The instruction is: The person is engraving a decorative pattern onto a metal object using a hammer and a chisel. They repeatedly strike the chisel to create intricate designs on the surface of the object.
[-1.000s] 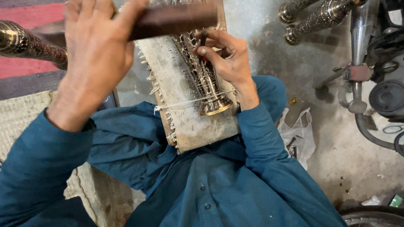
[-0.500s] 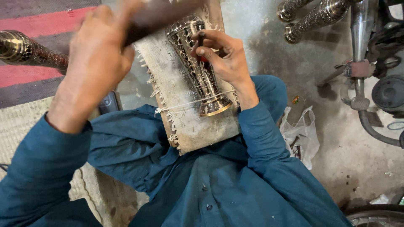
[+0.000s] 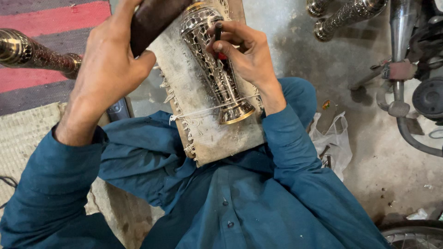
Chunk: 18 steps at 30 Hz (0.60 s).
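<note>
While tied flat under a white string (image 3: 210, 109) across a cloth-covered board (image 3: 210, 133) on the lap, engraved brass vase (image 3: 216, 69) lies foot toward body, neck away. Judged stiff, hollow, fairly heavy metal; polished, so prob. slippery where not patterned; fretted wall likely dents if struck off-line. Best hold looks like flared foot or narrow waist, not the pierced belly.

Right hand (image 3: 247, 57): closed around a thin dark chisel (image 3: 218, 34), tip on vase wall, fingers resting on the metal. Left hand (image 3: 108, 69): closed on a dark wooden mallet (image 3: 154, 18), raised just above & left of chisel head; not touching vase.

Counts:
- vase on board: 1
- chisel: 1; mallet: 1
- similar brass pieces: 1 at far left over the striped red rug (image 3: 50, 20), 2 at top right on the concrete floor (image 3: 295, 50) (ends cropped)
- plastic bag (image 3: 332, 138) beside right elbow: 1, contents unclear
- metal pipework, right edge: count cannot tell.
</note>
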{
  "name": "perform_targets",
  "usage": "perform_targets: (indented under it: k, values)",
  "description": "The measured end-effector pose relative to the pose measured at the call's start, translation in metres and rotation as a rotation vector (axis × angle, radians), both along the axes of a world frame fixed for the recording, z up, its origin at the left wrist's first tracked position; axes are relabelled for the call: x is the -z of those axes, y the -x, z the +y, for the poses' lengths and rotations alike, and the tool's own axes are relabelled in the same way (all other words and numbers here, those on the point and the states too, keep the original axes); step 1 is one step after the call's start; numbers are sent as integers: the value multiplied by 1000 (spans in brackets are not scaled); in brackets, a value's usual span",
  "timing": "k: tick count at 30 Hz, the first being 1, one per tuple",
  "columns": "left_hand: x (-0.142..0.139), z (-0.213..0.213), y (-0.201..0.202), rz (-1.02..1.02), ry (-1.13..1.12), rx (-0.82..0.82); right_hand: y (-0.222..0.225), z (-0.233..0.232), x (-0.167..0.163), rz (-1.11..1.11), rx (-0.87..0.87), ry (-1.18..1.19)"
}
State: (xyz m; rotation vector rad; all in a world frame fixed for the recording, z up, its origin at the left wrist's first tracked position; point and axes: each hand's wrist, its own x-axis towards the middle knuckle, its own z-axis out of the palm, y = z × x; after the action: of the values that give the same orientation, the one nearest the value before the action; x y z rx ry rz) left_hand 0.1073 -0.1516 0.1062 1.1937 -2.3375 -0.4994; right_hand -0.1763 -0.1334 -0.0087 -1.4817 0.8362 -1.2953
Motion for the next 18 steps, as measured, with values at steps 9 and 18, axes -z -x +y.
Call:
perform_targets:
  k: [9,18]
  values:
    - [-18,2,0,-287,412,59,0,4,-1,57,64,3]
    - [-8,-4,-11,-134,376,54,-7,8,-2,-4,120,-42]
